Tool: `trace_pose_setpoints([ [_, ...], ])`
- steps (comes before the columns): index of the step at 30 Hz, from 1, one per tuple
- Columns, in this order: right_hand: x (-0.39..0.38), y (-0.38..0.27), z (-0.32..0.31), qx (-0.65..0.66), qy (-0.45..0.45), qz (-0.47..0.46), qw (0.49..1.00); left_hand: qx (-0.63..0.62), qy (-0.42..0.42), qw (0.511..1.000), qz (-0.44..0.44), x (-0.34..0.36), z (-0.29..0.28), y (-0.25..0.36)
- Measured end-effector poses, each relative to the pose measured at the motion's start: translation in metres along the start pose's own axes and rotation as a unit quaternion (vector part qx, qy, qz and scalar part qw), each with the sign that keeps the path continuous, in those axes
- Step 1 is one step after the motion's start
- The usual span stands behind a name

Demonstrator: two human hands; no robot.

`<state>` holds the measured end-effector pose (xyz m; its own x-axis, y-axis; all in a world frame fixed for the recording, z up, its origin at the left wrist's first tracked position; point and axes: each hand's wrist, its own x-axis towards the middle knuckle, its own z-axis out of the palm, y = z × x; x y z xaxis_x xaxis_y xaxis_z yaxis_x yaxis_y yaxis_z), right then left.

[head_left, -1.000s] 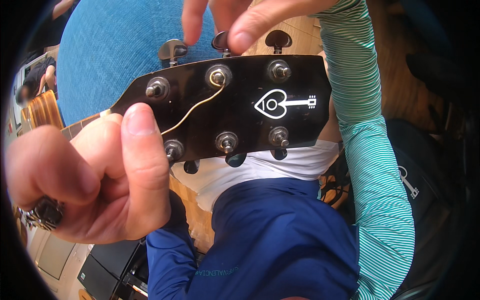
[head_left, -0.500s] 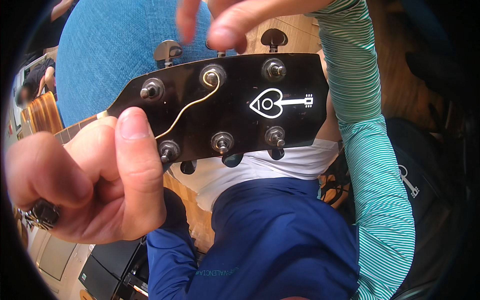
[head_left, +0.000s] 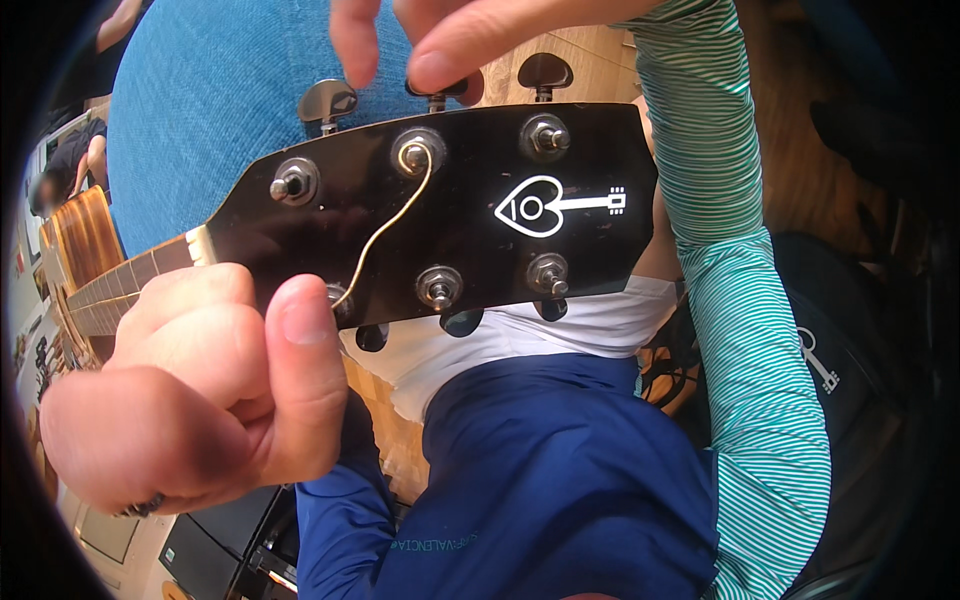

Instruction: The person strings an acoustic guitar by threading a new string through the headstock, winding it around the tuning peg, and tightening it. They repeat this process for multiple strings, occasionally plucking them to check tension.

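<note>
The black headstock (head_left: pixel 480 225) of a guitar spans the middle, its neck (head_left: pixel 130 280) running off to the left. A loose gold-coloured string (head_left: pixel 378 232) is hooked at one upper tuning post (head_left: pixel 416 153) and curves down behind my left thumb. My left hand (head_left: pixel 215 390), wearing a ring, is closed at the headstock's lower left; the string's end disappears into it. From the top, my right hand (head_left: pixel 470 45) reaches down and pinches the middle upper tuning peg (head_left: pixel 438 97) between thumb and fingers. No string shows on the other visible posts.
A blue fabric cushion or seat (head_left: pixel 215 130) lies behind the headstock. At right is a black bag (head_left: pixel 850 400). A brown guitar body (head_left: pixel 90 225) and another person (head_left: pixel 75 165) appear at far left. A black box-like object (head_left: pixel 215 545) stands at lower left.
My right hand has come down onto the middle upper peg. My left hand has shifted slightly right and down, and the string now bends more steeply.
</note>
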<state>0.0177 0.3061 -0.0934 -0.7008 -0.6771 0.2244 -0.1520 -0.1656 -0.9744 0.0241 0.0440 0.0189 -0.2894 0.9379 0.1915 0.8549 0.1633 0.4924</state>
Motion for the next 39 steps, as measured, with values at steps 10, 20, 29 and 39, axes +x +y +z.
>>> trace_pose_setpoints([
  [10, 0.002, 0.016, -0.008, -0.001, -0.058, -0.056, 0.997, -0.007, 0.055, 0.998, -0.004, -0.002, 0.010, 0.003],
  [20, -0.007, 0.006, -0.001, 0.063, 0.018, 0.000, 0.998, 0.029, -0.011, 0.999, 0.015, 0.004, -0.003, -0.001],
  [29, 0.001, 0.001, -0.008, -0.010, -0.054, -0.012, 0.998, -0.023, 0.094, 0.995, -0.011, -0.008, 0.013, -0.001],
  [39, 0.008, 0.033, -0.008, 0.105, -0.047, -0.033, 0.993, -0.016, 0.101, 0.994, -0.043, -0.009, 0.014, -0.001],
])
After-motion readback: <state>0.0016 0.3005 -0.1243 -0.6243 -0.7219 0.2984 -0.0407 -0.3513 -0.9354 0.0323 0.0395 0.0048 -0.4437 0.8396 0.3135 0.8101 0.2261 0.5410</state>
